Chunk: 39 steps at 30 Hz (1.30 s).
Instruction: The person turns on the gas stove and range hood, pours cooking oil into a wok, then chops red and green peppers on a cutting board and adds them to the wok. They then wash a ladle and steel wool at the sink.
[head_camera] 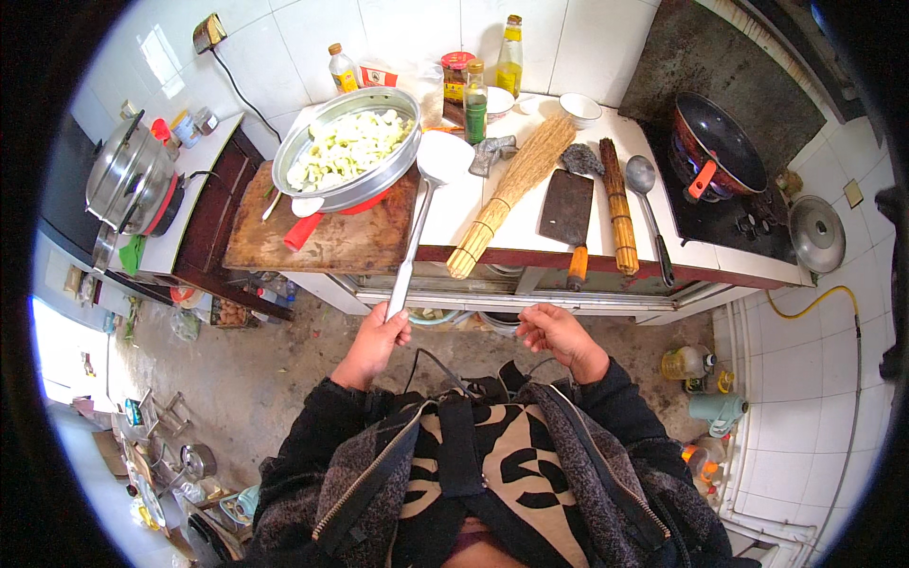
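My left hand (374, 344) is closed around the handle of a metal wok spatula (444, 157), whose broad blade is raised over the counter beside a metal basin (400, 106). Chopped pale green vegetable pieces (348, 149) fill part of that basin, which sits tilted over a wooden cutting board (319, 238). In front of the counter edge, my right hand (561, 336) is held with curled fingers; nothing shows in it. On the counter lie a straw brush (515, 188), a cleaver (567, 206), a darker bundled brush (618, 213) and a ladle (642, 177).
At the right, a dark wok (721, 149) sits over a lit burner on the black gas stove (738, 231). A pot lid (817, 234) leans beside it. Bottles, a jar (456, 74) and a white bowl (580, 109) stand along the wall. A steamer pot (131, 181) is at left.
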Each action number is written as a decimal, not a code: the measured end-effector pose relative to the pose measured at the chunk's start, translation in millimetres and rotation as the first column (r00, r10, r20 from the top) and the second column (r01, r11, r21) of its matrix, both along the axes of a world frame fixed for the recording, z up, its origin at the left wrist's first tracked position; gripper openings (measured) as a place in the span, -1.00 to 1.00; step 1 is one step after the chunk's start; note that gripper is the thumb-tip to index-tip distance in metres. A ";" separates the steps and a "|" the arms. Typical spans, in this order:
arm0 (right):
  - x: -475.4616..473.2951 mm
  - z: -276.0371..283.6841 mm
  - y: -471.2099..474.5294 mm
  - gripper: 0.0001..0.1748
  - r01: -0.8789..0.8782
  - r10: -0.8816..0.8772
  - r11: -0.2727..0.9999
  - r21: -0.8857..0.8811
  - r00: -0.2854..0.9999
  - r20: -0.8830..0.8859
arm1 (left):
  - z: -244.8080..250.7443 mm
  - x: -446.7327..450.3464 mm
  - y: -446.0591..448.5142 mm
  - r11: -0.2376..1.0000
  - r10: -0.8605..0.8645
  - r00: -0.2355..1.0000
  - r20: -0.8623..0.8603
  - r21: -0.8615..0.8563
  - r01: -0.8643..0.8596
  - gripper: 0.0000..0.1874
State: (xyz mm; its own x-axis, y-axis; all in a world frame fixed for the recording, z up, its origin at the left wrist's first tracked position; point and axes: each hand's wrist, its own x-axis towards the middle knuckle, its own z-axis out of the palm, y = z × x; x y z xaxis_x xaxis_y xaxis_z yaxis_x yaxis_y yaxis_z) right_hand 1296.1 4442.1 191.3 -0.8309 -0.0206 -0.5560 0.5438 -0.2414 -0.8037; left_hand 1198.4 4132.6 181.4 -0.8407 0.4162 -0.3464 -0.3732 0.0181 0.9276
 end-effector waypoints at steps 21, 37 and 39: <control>-24.7 16.8 1.2 -0.77 0.097 -0.081 0.979 0.181 0.992 -0.095 | 21.0 22.6 -30.5 0.999 -0.034 0.999 0.014 0.018 0.033 -0.86; -16.1 11.7 -7.5 -0.75 0.096 -0.080 0.977 0.190 0.993 -0.092 | 48.7 35.1 -41.9 0.927 -0.236 0.959 0.160 0.333 0.172 -0.84; -13.4 10.7 -7.6 -0.75 0.109 -0.094 0.978 0.176 0.991 -0.090 | 49.3 35.1 -41.9 0.920 -0.264 0.948 0.181 0.344 0.190 -0.82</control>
